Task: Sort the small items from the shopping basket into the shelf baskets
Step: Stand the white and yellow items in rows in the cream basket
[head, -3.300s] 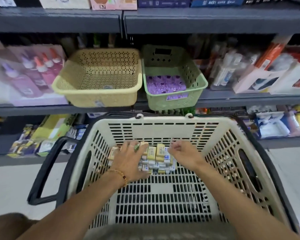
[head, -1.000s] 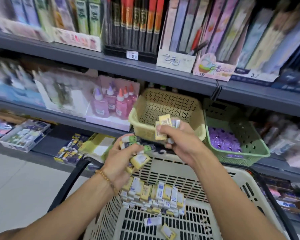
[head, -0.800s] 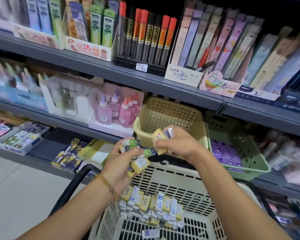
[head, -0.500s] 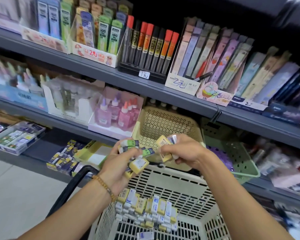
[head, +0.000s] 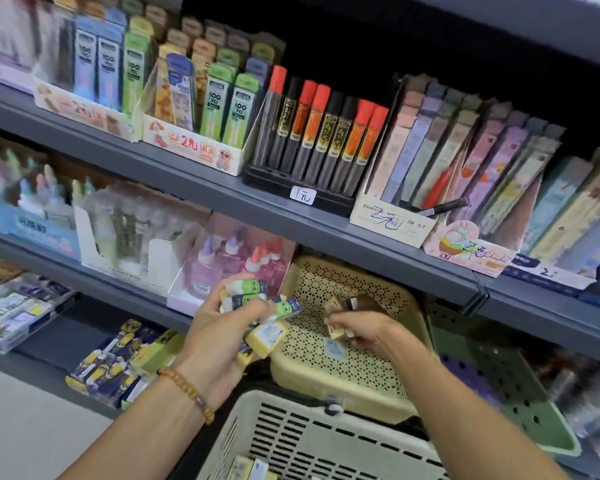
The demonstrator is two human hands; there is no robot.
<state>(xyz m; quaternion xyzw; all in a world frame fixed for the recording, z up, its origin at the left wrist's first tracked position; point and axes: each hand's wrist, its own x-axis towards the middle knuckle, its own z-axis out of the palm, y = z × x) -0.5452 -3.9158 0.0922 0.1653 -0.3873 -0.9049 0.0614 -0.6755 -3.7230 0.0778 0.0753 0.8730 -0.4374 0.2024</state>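
Note:
My left hand (head: 222,336) grips a bunch of small items: green-labelled tubes (head: 246,292) and a yellow box (head: 265,337). It hovers just left of the yellow shelf basket (head: 340,386). My right hand (head: 364,329) reaches over that basket and pinches a few small yellow boxes (head: 336,317). The cream shopping basket (head: 312,441) sits below both hands, with a few small boxes (head: 252,469) showing at its bottom edge. A green shelf basket (head: 499,386) stands to the right, holding purple items.
Grey shelves run across the view. The upper one carries pencil-lead tubes (head: 323,133) and boxed refills (head: 465,168). Pink glue bottles (head: 236,265) stand left of the yellow basket. Packs (head: 115,365) lie on the lower shelf. Pale floor (head: 25,427) shows at lower left.
Both hands rose out of the shopping basket with small items. Over the last second the right hand moved forward over the yellow shelf basket, and the view tilted upward.

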